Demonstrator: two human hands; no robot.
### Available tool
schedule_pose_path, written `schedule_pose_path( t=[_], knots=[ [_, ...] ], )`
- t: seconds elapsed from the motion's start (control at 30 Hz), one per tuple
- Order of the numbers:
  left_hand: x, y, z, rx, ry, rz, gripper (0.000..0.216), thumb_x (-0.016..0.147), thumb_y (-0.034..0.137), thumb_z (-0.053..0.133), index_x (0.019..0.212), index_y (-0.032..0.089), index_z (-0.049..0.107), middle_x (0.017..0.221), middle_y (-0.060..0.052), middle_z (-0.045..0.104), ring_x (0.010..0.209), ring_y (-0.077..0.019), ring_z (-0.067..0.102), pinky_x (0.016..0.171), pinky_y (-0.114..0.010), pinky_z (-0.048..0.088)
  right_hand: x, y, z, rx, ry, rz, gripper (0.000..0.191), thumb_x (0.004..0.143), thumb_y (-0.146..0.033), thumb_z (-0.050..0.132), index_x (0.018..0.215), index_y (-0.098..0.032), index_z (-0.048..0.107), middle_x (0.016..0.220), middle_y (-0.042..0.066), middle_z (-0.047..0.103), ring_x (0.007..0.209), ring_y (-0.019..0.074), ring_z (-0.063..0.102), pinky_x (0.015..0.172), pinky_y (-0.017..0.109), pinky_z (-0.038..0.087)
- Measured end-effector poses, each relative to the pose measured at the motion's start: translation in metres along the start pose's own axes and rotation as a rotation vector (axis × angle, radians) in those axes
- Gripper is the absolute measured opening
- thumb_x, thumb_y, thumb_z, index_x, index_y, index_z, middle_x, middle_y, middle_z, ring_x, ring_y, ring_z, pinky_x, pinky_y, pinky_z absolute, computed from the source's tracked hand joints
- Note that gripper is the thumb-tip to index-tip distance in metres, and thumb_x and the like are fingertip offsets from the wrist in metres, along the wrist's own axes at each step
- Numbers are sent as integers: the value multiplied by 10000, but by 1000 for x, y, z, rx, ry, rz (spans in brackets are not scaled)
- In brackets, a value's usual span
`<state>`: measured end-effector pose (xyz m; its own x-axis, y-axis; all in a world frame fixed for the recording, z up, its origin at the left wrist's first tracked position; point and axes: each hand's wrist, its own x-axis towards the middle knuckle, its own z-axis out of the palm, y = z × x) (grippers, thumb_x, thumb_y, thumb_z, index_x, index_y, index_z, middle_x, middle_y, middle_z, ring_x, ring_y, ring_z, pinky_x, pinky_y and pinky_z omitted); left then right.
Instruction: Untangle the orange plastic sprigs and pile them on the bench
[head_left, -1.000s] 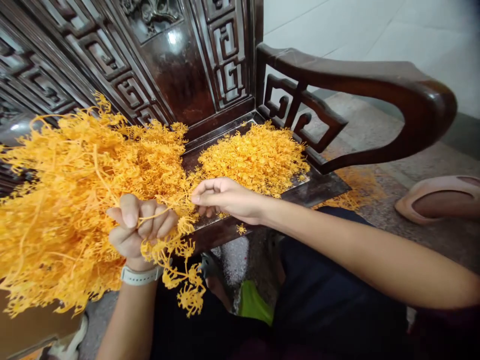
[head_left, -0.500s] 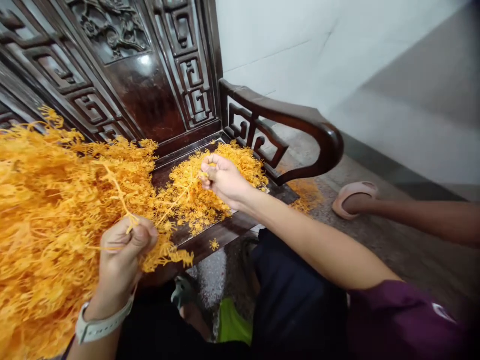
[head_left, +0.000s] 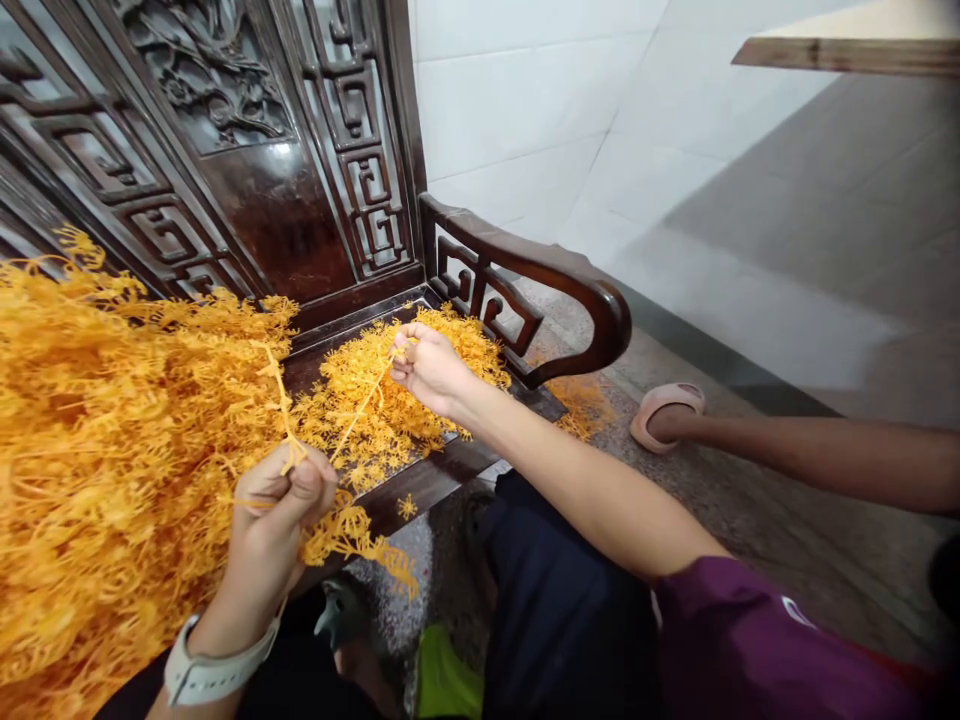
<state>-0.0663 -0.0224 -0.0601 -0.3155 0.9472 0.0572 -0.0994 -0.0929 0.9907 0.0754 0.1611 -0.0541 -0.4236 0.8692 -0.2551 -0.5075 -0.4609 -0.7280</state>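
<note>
- One left hand (head_left: 285, 495), lower left — fist closed around yellow stems (head_left: 282, 400)
- Right hand (head_left: 431, 372), centre — pinching a thin strand (head_left: 365, 405) stretched between both hands
- Large yellow bundle (head_left: 112, 450), left edge
- Loose yellow pile (head_left: 411, 425), mid-frame, on the carved bench (head_left: 292, 230)

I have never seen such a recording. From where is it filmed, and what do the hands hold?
There is no machine: these are a person's bare hands, filmed by a camera worn on the head, looking forward and down. The left hand, with a pale wristband, is closed around orange stems. The right hand pinches a thin orange strand that stretches between both hands. A pile of small orange pieces lies on the dark wooden seat; a bigger orange tangle is at left.
</note>
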Motion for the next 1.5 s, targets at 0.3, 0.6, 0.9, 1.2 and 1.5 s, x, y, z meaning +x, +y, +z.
schedule_pose_path(
  t=[0.3, 0.6, 0.9, 1.2, 1.5],
  knots=[
    [1, 7, 11, -48, -7, -3, 349, 890, 456, 814, 756, 157, 694, 493, 50, 384, 426, -56, 308, 453, -201, 238, 9, 7, 7, 0, -23, -59, 198, 881, -40, 506, 797, -213, 460, 593, -84, 444, 514, 72, 361, 538, 201, 282],
    [-20, 17, -12, -41, -17, 57, 304, 932, 416, 773, 785, 161, 696, 554, 26, 444, 454, -63, 342, 483, -232, 277, 64, -22, -33, -120, 312, -341, 235, 902, -24, 415, 831, -243, 369, 628, -92, 390, 572, 85, 388, 581, 202, 293],
    [13, 25, -24, -347, 124, -28, 215, 918, 381, 813, 906, 193, 710, 492, 56, 442, 445, -80, 332, 449, -197, 360, 67, -22, -65, -679, 140, -557, 102, 888, -120, 585, 830, -204, 582, 769, 11, 582, 728, 139, 511, 716, 316, 426],
    [16, 7, -15, -359, 147, -101, 190, 1003, 265, 696, 1184, 226, 739, 1343, -76, 744, 801, -89, 705, 741, -190, 602, 72, -15, -77, -1255, 49, -695, 89, 833, -220, 641, 866, -155, 692, 1014, 94, 645, 827, 204, 592, 898, 462, 531],
    [13, 10, -15, -283, 42, -2, 530, 869, 91, 788, 1336, 322, 687, 1710, -3, 455, 1056, -112, 730, 870, -167, 599, 13, 0, -24, -1181, -380, -760, 496, 1054, -596, 487, 746, -211, 541, 758, 24, 535, 776, 184, 498, 804, 354, 449]
  ],
)
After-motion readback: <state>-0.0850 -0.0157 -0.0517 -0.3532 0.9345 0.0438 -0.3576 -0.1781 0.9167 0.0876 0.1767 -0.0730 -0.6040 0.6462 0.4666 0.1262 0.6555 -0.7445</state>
